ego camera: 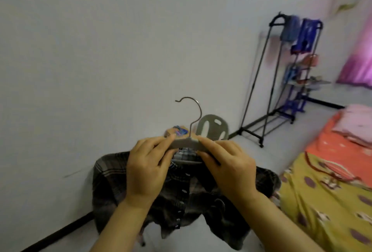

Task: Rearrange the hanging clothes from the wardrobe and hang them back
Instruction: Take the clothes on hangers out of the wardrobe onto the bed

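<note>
Plain white wall (100,40) behind; left hand (147,169) and right hand (229,167) both pinch the grey hanger (185,142), plaid shirt (181,201) on it, well left of the clothes rack (281,90). Guessing it's hangered, not yet hung back.

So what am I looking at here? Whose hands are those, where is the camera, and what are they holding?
There is no machine here: a person wears one wide camera on the head, looking forward and down, so you see their own two hands. The left hand and right hand each pinch one side of a grey hanger with a metal hook, and a dark plaid shirt hangs from it. Against the wall stands a black clothes rack with blue items on it. At the right is a bed with a yellow and orange cover.
</note>
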A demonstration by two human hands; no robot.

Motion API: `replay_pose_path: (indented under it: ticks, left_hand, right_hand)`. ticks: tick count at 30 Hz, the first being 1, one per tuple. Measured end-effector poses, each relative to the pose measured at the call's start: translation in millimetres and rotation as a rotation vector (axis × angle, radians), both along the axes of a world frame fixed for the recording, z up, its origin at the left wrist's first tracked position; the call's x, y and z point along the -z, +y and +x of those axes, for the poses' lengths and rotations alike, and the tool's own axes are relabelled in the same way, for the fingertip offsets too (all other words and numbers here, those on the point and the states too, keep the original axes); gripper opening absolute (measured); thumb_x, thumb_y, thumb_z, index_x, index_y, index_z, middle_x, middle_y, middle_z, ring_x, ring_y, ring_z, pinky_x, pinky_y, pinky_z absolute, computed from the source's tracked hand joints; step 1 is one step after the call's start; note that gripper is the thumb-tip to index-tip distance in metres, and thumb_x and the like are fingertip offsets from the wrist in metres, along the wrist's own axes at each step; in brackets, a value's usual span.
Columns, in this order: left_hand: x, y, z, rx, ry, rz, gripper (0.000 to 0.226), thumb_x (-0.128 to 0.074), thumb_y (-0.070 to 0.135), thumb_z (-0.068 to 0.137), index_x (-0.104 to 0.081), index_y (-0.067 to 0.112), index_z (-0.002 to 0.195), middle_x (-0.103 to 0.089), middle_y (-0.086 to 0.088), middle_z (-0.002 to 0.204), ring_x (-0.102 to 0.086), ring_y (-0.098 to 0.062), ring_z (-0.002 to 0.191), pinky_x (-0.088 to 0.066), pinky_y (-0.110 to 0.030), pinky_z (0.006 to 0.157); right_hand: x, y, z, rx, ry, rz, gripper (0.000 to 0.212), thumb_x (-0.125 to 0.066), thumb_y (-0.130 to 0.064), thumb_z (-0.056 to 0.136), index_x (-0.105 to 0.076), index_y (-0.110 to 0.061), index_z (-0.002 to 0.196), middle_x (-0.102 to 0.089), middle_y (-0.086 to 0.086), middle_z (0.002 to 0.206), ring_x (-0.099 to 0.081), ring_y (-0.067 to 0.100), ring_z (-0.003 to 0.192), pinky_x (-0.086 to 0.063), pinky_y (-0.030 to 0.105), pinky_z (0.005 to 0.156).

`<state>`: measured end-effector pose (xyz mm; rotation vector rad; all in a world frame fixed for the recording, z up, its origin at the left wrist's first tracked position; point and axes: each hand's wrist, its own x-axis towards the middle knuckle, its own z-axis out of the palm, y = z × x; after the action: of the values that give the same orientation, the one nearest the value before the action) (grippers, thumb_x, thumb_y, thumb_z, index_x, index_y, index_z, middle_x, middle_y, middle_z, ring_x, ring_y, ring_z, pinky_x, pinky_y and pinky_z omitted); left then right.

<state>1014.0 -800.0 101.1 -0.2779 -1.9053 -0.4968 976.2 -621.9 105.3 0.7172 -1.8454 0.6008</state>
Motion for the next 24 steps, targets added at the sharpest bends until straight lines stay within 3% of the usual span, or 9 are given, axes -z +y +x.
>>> replay_pose_path:
  ticks: [5, 9, 13, 16, 24]
  left_hand:
    - [3.7, 127.6, -41.1, 0.259, -0.022, -0.024, 0.031, -0.068, 0.008, 0.077, -0.067, 0.002, 0.108, -0.067, -0.012, 0.092, -0.053, -0.018, 0.09, -0.048, -0.034, 0.084]
    - [10.2, 235.6, -74.3, 0.437, -0.055, -0.025, 0.029, -0.064, 0.016, 0.082, -0.068, 0.001, 0.106, -0.068, -0.011, 0.092, -0.055, -0.018, 0.089, -0.048, -0.035, 0.081]
    - [19.5, 346.5, -106.1, 0.588, -0.079, -0.01, 0.029, -0.06, 0.017, 0.083, -0.068, -0.001, 0.104, -0.067, -0.011, 0.093, -0.054, -0.016, 0.09, -0.045, -0.025, 0.086]
    - [28.4, 419.9, -126.5, 0.66, -0.124, 0.015, 0.028, -0.065, 0.016, 0.081, -0.069, 0.001, 0.104, -0.068, -0.011, 0.093, -0.054, -0.017, 0.089, -0.047, -0.031, 0.081]
    - [44.4, 538.6, -187.3, 0.817, -0.188, 0.004, 0.03, -0.058, 0.02, 0.084, -0.068, 0.004, 0.107, -0.068, -0.008, 0.097, -0.055, -0.015, 0.091, -0.047, -0.03, 0.083]
  right_hand:
    - [6.5, 131.9, 5.1, 0.231, -0.042, -0.01, 0.024, -0.067, -0.029, 0.082, -0.073, -0.019, 0.103, -0.069, -0.001, 0.078, -0.064, 0.018, 0.064, -0.051, 0.025, 0.051]
    - [12.8, 235.9, 2.7, 0.424, -0.03, 0.001, 0.025, -0.063, -0.032, 0.083, -0.074, -0.019, 0.101, -0.069, -0.002, 0.078, -0.063, 0.018, 0.063, -0.049, 0.024, 0.049]
    - [21.1, 339.1, -6.5, 0.546, -0.038, 0.006, 0.027, -0.059, -0.033, 0.083, -0.073, -0.019, 0.102, -0.071, -0.002, 0.081, -0.065, 0.019, 0.067, -0.049, 0.024, 0.053]
    - [25.4, 406.6, -13.9, 0.654, -0.059, 0.021, 0.028, -0.058, -0.035, 0.083, -0.074, -0.02, 0.101, -0.071, -0.004, 0.081, -0.066, 0.018, 0.069, -0.04, 0.02, 0.06]
    - [46.1, 517.9, -56.8, 0.726, -0.09, -0.029, 0.027, -0.066, -0.032, 0.08, -0.074, -0.017, 0.101, -0.069, -0.001, 0.077, -0.063, 0.021, 0.065, -0.049, 0.027, 0.051]
